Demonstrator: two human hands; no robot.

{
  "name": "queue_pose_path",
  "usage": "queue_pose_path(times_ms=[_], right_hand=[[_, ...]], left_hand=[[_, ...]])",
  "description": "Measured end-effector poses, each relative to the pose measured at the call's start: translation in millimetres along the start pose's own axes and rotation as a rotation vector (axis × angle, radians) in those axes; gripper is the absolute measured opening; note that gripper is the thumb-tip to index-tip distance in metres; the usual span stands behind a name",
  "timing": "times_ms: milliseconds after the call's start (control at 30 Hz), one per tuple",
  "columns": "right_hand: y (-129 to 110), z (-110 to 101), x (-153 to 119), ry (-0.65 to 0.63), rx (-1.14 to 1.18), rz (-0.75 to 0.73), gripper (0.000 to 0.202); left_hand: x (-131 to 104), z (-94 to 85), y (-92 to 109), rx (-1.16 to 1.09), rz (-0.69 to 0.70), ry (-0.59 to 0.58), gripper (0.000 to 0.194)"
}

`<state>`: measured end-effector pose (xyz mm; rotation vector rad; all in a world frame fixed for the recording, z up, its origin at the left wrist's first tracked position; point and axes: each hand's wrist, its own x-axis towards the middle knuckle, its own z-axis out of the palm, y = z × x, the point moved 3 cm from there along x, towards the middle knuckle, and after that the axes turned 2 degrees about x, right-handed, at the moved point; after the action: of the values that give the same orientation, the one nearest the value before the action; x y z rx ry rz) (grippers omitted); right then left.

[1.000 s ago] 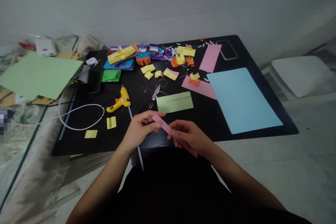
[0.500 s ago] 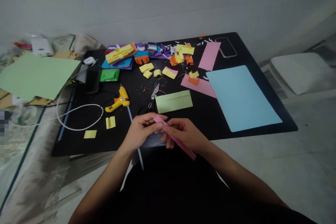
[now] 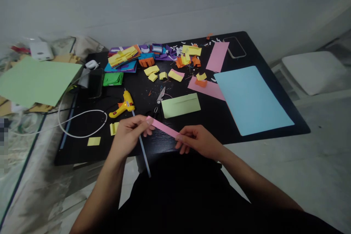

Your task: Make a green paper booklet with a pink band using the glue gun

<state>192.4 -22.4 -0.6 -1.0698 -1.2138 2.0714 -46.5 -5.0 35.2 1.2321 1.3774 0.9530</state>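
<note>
A narrow pink paper strip (image 3: 164, 127) is stretched between my two hands above the table's front edge, slanting down to the right. My left hand (image 3: 131, 131) pinches its upper left end between thumb and fingers. The lower right end is held by my right hand (image 3: 196, 139), thumb on top. Just beyond the strip lies a folded light green paper (image 3: 181, 105). Scissors (image 3: 161, 95) with dark handles lie to the left of that paper. A yellow glue gun (image 3: 123, 104) rests on the table beyond my left hand, with a long glue stick (image 3: 144, 155) reaching past the front edge.
Light blue sheets (image 3: 253, 100) lie at the right of the black table (image 3: 233, 136). Folded coloured papers (image 3: 124, 56), scraps and pink sheets (image 3: 218, 56) line the back. A white cable (image 3: 82, 136) loops at the left, near a dark phone (image 3: 95, 83).
My left hand has moved left and my right hand has shifted slightly right. The pink strip now spans the gap between them instead of trailing below my right hand.
</note>
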Motion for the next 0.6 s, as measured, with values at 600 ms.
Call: queue_pose_path(times_ms=[600], right_hand=[[-18.0, -41.9, -15.6, -0.123, -0.222, 0.032, 0.02]], left_hand=[[5.2, -25.3, -6.5, 0.179, 0.009, -0.054, 0.034]])
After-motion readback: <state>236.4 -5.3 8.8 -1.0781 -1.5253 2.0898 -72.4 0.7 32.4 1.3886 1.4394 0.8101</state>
